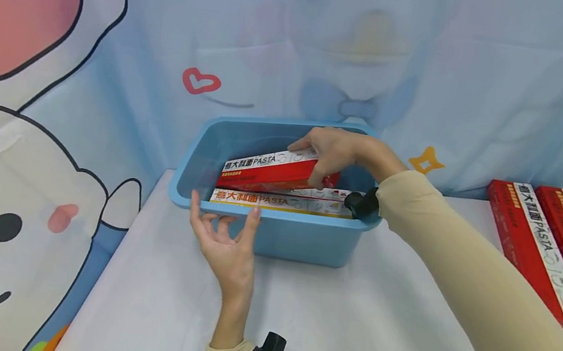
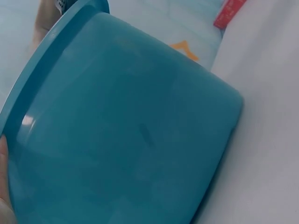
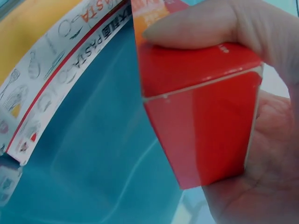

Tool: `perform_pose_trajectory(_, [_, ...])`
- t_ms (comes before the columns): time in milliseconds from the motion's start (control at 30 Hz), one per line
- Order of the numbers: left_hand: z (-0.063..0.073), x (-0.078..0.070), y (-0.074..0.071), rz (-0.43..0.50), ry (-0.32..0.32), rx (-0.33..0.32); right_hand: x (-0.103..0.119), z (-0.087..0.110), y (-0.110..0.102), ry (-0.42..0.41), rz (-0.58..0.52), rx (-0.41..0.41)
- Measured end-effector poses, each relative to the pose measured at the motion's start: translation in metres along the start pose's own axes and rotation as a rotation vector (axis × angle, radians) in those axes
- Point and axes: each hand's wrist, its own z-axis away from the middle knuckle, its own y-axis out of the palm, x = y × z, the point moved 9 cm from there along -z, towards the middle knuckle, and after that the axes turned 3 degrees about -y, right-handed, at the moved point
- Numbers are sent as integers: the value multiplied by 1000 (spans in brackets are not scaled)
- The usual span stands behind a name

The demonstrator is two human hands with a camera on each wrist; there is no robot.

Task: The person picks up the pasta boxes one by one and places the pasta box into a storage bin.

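The right hand [image 1: 338,151] clamps its fingers on a tilted red pasta box [image 1: 259,175] in a blue bin [image 1: 298,242], center frame; the left hand [image 1: 225,253], fingers apart, touches the rim. A slackened grip could drop the box.

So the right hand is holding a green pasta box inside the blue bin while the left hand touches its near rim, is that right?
No: the pasta box the right hand holds is red, not green, as the right wrist view shows. The rest stands.
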Motion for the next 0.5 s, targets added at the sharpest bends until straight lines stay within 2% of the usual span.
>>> perform_pose_trajectory(167, [-1,-1,-2,-3,7,-6,-5,-3,-1,-16,-3,17])
perform_pose_trajectory(500, [-2,-1,-5,-11,12,-5,-15,-5,3,14,-4,47])
